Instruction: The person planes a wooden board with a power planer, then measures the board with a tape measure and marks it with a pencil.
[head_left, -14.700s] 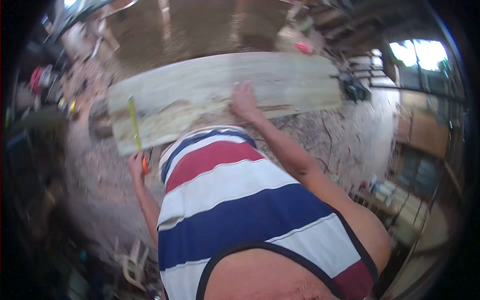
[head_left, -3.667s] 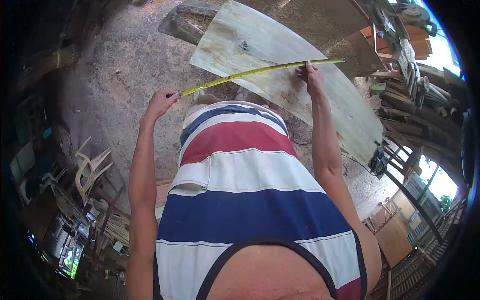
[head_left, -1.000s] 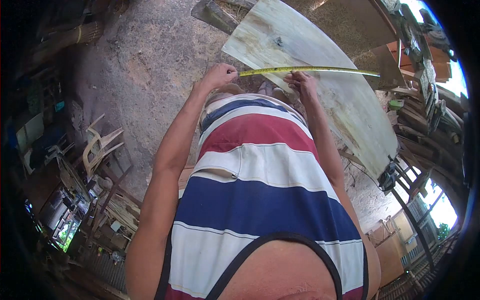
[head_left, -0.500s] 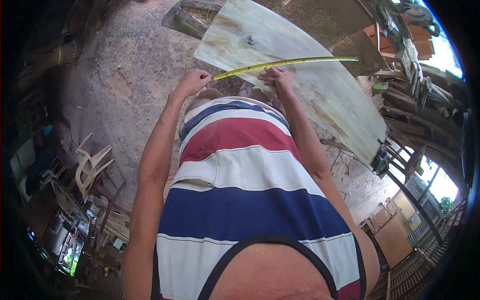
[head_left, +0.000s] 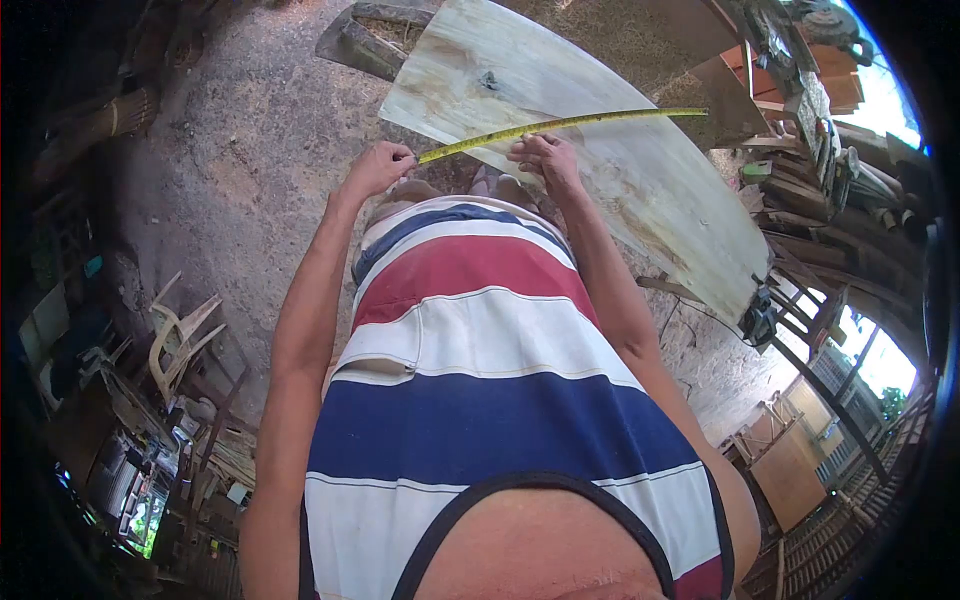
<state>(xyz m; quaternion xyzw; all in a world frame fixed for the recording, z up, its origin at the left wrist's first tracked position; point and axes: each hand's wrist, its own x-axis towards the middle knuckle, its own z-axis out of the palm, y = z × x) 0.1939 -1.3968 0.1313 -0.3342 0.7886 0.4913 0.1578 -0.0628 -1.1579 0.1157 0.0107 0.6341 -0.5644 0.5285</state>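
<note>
A yellow tape measure blade (head_left: 606, 118) runs in a shallow curve from left to right above a broad pale wooden board (head_left: 640, 190). My left hand (head_left: 380, 170) is closed on the blade's left end in a pinch. Further right, my right hand (head_left: 548, 160) has its fingers bent at the blade's lower edge and appears to pinch it there; part of the grip is hidden. The blade's far right end sticks out past the board's curved edge, with no hand on it. Both hands are just beyond the hem of my striped top (head_left: 470, 330).
A hollowed, trough-like wooden piece (head_left: 350, 42) lies beside the board's far left corner. Stacked timber (head_left: 830, 215) lines the right. A dark power tool with a cord (head_left: 760, 318) sits at the board's near end. Wooden chair parts (head_left: 180, 340) stand at left on the dusty ground (head_left: 240, 190).
The whole view has shifted slightly, so hands, tape and board appear a little further left. Both hands keep their places along the tape, whose right end looks slightly turned.
</note>
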